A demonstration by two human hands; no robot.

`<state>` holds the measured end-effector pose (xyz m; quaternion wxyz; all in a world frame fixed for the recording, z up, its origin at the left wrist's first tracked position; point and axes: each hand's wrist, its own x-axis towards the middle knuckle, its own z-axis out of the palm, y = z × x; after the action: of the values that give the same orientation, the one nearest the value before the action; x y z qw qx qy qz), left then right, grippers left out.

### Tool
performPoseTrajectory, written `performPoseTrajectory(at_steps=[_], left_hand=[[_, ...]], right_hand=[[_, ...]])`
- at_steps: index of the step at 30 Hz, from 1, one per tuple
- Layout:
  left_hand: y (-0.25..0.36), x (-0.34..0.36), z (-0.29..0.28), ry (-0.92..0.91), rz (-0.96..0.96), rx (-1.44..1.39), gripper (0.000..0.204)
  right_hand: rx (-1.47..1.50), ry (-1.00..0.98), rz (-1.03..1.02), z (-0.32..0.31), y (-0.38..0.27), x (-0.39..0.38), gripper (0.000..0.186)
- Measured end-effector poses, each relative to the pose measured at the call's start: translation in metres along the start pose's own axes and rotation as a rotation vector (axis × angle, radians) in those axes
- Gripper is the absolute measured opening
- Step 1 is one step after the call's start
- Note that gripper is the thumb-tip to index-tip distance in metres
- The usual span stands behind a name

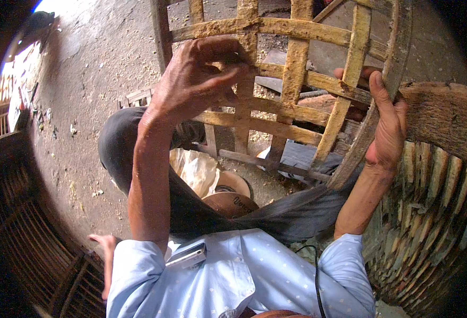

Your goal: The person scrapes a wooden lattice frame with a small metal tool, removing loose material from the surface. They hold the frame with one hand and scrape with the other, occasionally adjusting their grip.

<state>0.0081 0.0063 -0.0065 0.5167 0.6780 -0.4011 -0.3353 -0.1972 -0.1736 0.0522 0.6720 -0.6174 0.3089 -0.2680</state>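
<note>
A lattice panel of woven yellowish-brown wooden or bamboo slats (291, 34) stands tilted in front of me, bounded by a weathered greyish frame rail (360, 137) on the right. My right hand (387, 119) is closed around that rail, thumb on the near side and fingertips showing behind the lattice. At the left part of the panel, my left hand (191, 79) is bent into a pinch against an upright slat (246, 42). Whatever lies between its thumb and fingers cannot be made out. The panel's lower edge comes down by my dark-trousered legs.
Many split slats (429, 206) are piled at my right, beside a rough brown log-like piece (440, 114). A translucent plastic bag (193, 172) lies between my legs. Dark slatted work (27, 222) stands at left, near another person's bare limb (106, 254). Chips litter the floor (90, 90).
</note>
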Motion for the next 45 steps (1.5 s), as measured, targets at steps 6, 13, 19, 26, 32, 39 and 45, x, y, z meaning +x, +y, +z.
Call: performPoseTrajectory(at_steps=[6, 13, 19, 26, 32, 39, 45], left_hand=[[-0.005, 0.006, 0.018, 0.204, 0.155, 0.36, 0.015], [-0.01, 0.003, 0.001, 0.237, 0.051, 0.327, 0.017], [-0.004, 0.002, -0.001, 0.227, -0.077, 0.356, 0.025], [-0.004, -0.003, 0.007, 0.2, 0.091, 0.457, 0.024], [0.013, -0.004, 0.006, 0.109, -0.166, 0.171, 0.024], [-0.008, 0.003, 0.01, 0.187, -0.028, 0.288, 0.028], [-0.001, 0.003, 0.013, 0.195, 0.065, 0.33, 0.037]], right_hand=[[-0.035, 0.014, -0.004, -0.004, 0.003, 0.001, 0.031], [-0.05, 0.021, -0.017, -0.003, 0.005, 0.004, 0.031], [-0.045, 0.01, 0.018, -0.008, 0.004, 0.007, 0.029], [-0.013, -0.04, 0.013, -0.007, 0.005, 0.004, 0.028], [-0.025, -0.056, -0.016, -0.01, 0.002, 0.0, 0.028], [-0.034, -0.005, -0.027, -0.01, 0.005, 0.003, 0.029], [-0.025, 0.018, -0.037, -0.011, 0.005, 0.005, 0.03]])
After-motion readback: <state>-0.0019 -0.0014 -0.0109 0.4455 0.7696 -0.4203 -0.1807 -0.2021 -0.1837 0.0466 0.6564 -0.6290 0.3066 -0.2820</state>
